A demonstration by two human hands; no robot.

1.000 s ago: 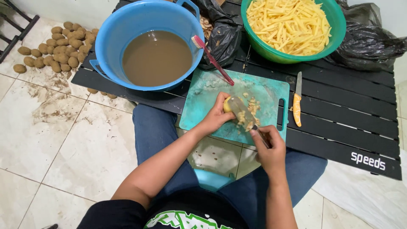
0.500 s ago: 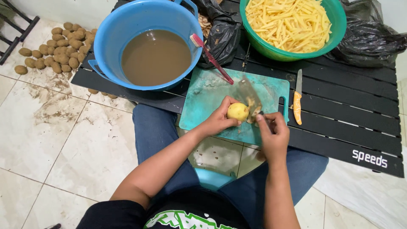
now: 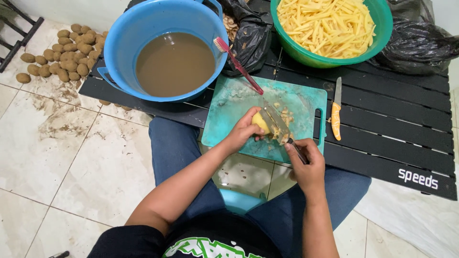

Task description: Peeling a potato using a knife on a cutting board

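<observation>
Yellow potato (image 3: 260, 122) in left hand (image 3: 244, 134), knife (image 3: 277, 125) in right hand (image 3: 306, 160)

seated person: black t-shirt (image 3: 210, 241) with green-and-white graphic print, short sleeves, blue jeans (image 3: 177, 143), bare forearms.

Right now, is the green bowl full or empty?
Full. The green bowl is heaped nearly to its rim with pale yellow potato sticks, and none of its bottom shows.

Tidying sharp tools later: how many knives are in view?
2. One knife in the right hand, cutting the potato held by the left hand; an orange-handled knife lies on the black table.
</observation>
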